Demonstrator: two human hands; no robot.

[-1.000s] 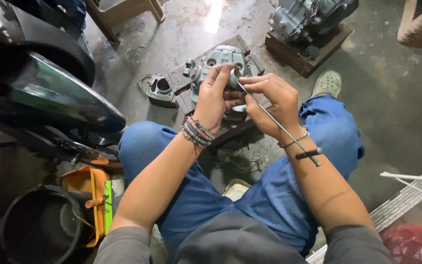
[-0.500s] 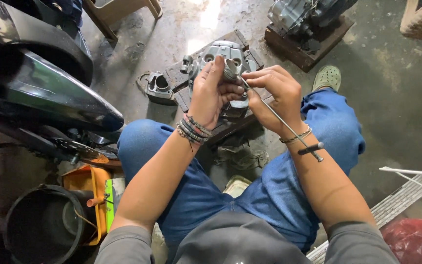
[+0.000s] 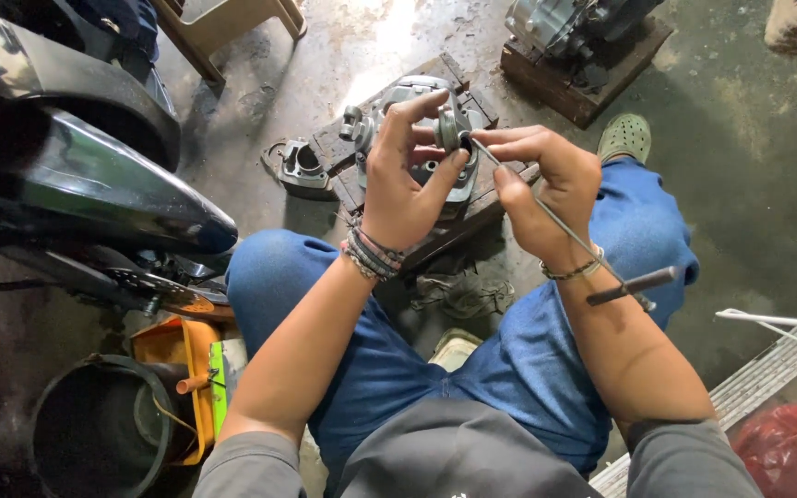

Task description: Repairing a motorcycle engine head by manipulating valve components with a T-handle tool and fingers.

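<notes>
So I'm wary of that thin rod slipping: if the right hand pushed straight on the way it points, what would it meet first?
The right hand points left along the T-handled rod, so it would first meet the small round metal part pinched in the left hand. The engine casing lies beyond on the floor; depth is unclear.

We are raising both forearms toward the upper middle of the frame, left hand (image 3: 405,189) curled, right hand (image 3: 546,189) pinching, fingertips nearly meeting.

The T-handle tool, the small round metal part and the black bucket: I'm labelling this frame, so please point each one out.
T-handle tool (image 3: 634,286), head view, on its dark crossbar.
Small round metal part (image 3: 446,130), head view, on its rim between the fingers.
Black bucket (image 3: 48,406), head view, on its left rim.
</notes>
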